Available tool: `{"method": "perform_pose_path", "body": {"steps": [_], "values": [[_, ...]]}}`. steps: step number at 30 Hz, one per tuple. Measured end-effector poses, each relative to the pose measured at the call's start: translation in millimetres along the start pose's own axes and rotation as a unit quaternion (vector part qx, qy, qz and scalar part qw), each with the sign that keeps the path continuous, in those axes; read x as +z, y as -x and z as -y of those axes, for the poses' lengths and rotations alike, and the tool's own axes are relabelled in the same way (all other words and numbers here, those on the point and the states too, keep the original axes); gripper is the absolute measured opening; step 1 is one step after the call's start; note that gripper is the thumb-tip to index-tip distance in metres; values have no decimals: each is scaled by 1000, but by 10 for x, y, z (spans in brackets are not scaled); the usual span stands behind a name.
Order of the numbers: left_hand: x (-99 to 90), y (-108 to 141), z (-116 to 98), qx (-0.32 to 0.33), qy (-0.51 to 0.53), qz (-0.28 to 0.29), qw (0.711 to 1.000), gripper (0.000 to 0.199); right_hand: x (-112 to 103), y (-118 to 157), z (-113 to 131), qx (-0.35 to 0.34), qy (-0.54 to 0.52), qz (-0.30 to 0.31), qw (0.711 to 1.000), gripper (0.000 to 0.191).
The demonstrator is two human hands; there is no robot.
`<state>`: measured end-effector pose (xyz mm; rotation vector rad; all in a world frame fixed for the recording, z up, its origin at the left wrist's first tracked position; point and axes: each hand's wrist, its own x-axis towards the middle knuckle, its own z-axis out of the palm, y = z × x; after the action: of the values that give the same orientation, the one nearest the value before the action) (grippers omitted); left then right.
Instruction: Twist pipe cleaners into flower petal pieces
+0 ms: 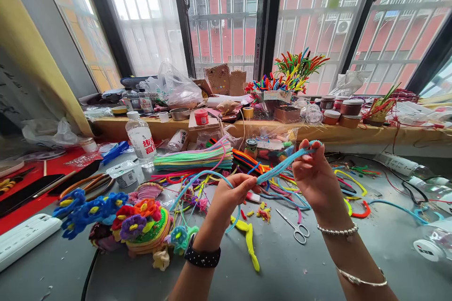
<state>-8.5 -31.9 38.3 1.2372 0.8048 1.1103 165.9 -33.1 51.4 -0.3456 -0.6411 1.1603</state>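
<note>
Light blue pipe cleaners (282,165), bundled side by side, stretch between my hands above the grey table. The lower left end is pinched in the fingers of my left hand (229,197), and a loose blue strand curves away from it to the left. My right hand (316,181) grips the upper right end, where the strands bend over at the fingertips. Below the hands lie a yellow fuzzy piece (250,244) and silver scissors (294,228). A bunch of fuzzy flowers in blue, red, orange and purple (132,225) rests left of my left hand.
Behind my hands lies a pastel pipe cleaner stack (194,156), near a clear bottle (141,140). A white power strip (26,240) is at the left edge, another bottle (432,247) at the right. Jars (349,113) and a pot of colourful stems (277,99) line the sill.
</note>
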Motion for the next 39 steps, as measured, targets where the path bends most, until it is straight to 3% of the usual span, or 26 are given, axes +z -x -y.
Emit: {"method": "perform_pose_path", "body": {"steps": [11, 14, 18, 22, 27, 35, 39], "values": [[58, -18, 43, 36, 9, -64, 997, 28, -193, -90, -122, -21, 42, -43, 998, 12], [84, -7, 69, 29, -10, -36, 999, 29, -224, -109, -119, -34, 45, -61, 997, 11], [96, 47, 46, 41, -85, 66, 993, 23, -195, -103, -45, -36, 21, -81, 996, 14], [59, 75, -9, 44, -138, 129, 981, 31, -135, -38, 53, 31, 46, -7, 998, 13], [1, 65, -52, 14, -48, 143, 988, 37, -74, 50, 13, 92, 99, 91, 987, 13], [67, 117, -22, -36, -34, 228, 972, 33, -2, 97, -118, 144, 189, 154, 959, 13], [79, 101, 20, -60, -13, 210, 976, 24, 1, 100, -154, 116, 152, 134, 972, 11]]}}
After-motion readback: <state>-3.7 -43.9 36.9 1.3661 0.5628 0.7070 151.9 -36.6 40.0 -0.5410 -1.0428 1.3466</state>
